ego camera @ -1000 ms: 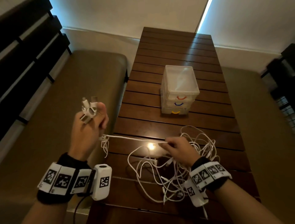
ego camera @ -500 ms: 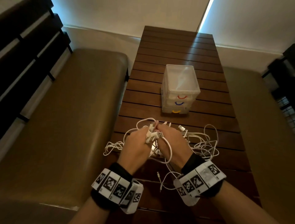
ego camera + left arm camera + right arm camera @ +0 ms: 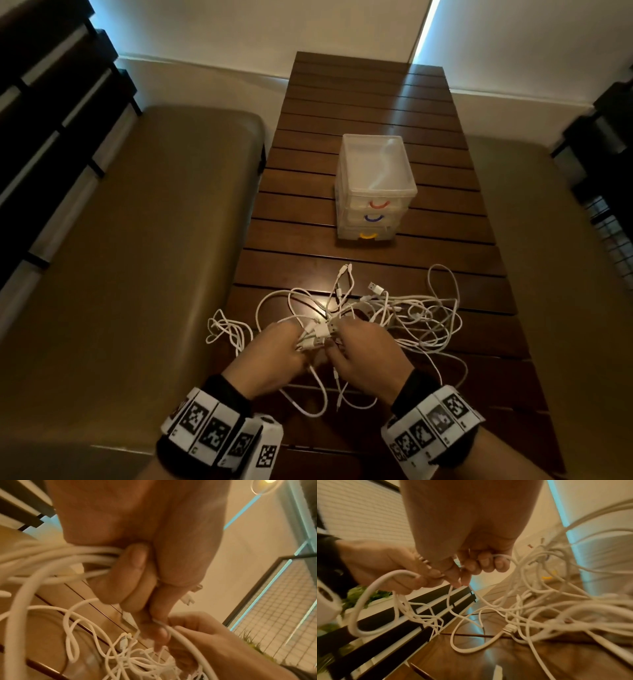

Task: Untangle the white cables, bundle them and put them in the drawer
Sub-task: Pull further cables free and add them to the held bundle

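A tangle of white cables (image 3: 404,310) lies on the near part of the dark wooden table (image 3: 370,102). My left hand (image 3: 274,349) grips a bunch of cable ends and plugs (image 3: 317,334), its fingers curled round several strands (image 3: 82,559). Close beside it, my right hand (image 3: 363,356) pinches strands (image 3: 498,556) of the same bunch. Both hands meet over the table's near left. The small clear drawer unit (image 3: 375,186), with red, blue and yellow handles, stands farther back, all drawers closed.
A padded bench (image 3: 130,257) runs along the left of the table, another bench (image 3: 561,257) along the right. Loose cable loops (image 3: 226,330) hang near the table's left edge. A dark slatted backrest (image 3: 51,120) stands at far left.
My left hand came in from the left, above the bench, to meet the right hand. Both hands then sank lower toward the table with the cable ends between them.
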